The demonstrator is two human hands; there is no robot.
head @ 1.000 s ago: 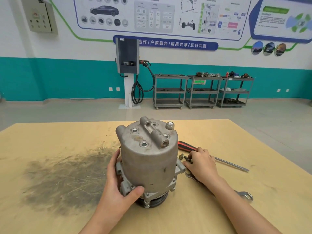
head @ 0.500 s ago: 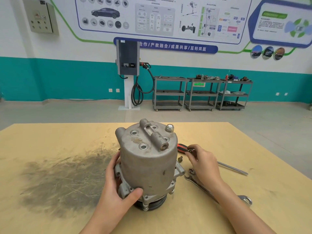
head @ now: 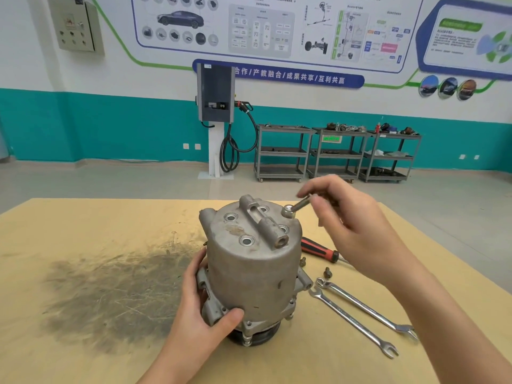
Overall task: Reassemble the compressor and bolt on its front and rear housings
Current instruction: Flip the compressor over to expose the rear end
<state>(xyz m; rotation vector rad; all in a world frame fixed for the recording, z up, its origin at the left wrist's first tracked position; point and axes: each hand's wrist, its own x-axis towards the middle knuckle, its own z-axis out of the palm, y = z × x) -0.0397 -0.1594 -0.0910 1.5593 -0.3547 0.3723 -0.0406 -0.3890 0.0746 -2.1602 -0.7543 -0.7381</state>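
Note:
The grey metal compressor point(head: 253, 270) stands upright on the wooden table point(head: 83, 223), pulley end down. Its top housing shows several bolt holes and one bolt head point(head: 288, 210) seated at the far right. My left hand point(head: 205, 309) grips the compressor's lower left flange. My right hand point(head: 352, 220) hovers above the top housing on the right, pinching a long bolt point(head: 302, 203) that is tilted, its end near the seated bolt head. Loose bolts point(head: 327, 272) lie on the table right of the compressor.
Two combination wrenches point(head: 360, 317) lie right of the compressor. A red-and-black screwdriver point(head: 318, 252) lies behind them. A dark smudge point(head: 110, 289) covers the table's left part. Grey carts point(head: 332, 153) and a charging post point(head: 216, 106) stand by the far wall.
My right hand has left the table with a bolt and risen to the compressor's top right. The wrenches it covered now show. My left hand keeps its grip.

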